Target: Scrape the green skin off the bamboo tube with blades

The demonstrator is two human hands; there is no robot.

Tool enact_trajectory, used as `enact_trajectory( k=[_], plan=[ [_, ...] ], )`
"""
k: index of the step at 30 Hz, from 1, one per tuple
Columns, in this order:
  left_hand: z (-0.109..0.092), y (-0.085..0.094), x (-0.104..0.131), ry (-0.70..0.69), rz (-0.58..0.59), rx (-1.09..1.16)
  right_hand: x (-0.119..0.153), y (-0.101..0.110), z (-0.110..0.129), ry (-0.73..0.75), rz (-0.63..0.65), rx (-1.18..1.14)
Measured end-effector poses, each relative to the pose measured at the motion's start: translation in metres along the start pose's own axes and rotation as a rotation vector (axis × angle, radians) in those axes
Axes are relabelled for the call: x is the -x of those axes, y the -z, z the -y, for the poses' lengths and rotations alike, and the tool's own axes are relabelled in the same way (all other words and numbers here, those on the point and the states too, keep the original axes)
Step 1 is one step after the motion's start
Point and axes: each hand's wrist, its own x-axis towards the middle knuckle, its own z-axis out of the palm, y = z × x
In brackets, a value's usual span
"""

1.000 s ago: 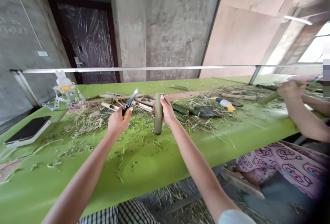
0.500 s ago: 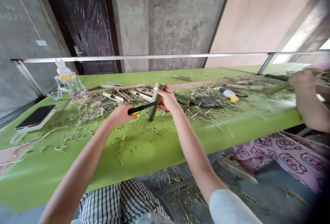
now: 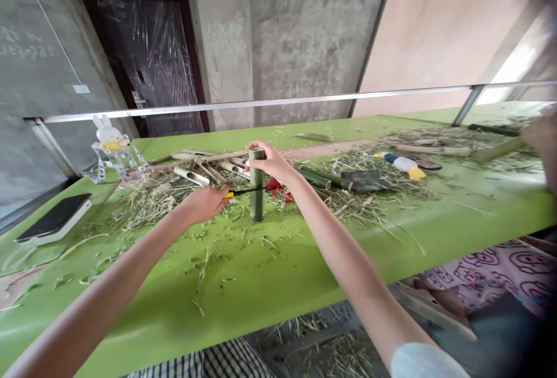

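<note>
A green bamboo tube (image 3: 257,204) stands upright on the green-covered table. My right hand (image 3: 270,164) is closed around its upper end, fingers and thumb wrapped on it. My left hand (image 3: 203,201) grips the yellow-and-black handle of a knife (image 3: 246,191). Its thin dark blade lies level across the tube's lower half, apparently touching it. Just behind the tube, a red tool (image 3: 278,191) lies among shavings, partly hidden by my right hand and arm.
Split bamboo pieces (image 3: 191,176) and shavings (image 3: 148,195) lie behind my left hand. Right are bamboo tubes (image 3: 324,177), a dark flat blade (image 3: 363,180) and a yellow-and-white object (image 3: 402,164). A phone (image 3: 54,218) and rabbit figure (image 3: 108,134) are left. Another person's blurred hand (image 3: 542,140) is far right.
The bamboo tube has gone from tilted to upright. The knife has dropped to a lower, more level position across it. My view has shifted slightly; the other person's hand has moved toward the right edge.
</note>
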Motion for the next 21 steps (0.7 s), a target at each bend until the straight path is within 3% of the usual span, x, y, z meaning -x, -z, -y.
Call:
enact_trajectory(
  k=[9, 14, 17, 21],
  plan=[
    [0.017, -0.02, -0.044, -0.086, 0.148, 0.192, -0.017, 0.014, -0.023, -0.069, -0.003, -0.147],
    [0.015, -0.024, -0.043, -0.239, 0.377, 0.106, -0.016, 0.018, -0.023, -0.098, 0.023, -0.151],
    [0.016, -0.021, -0.039, -0.288, 0.341, 0.01, -0.013, 0.015, -0.017, -0.051, 0.036, -0.102],
    [0.02, -0.013, -0.044, -0.211, 0.194, -0.103, -0.01, 0.013, -0.015, -0.057, 0.016, -0.09]
  ],
)
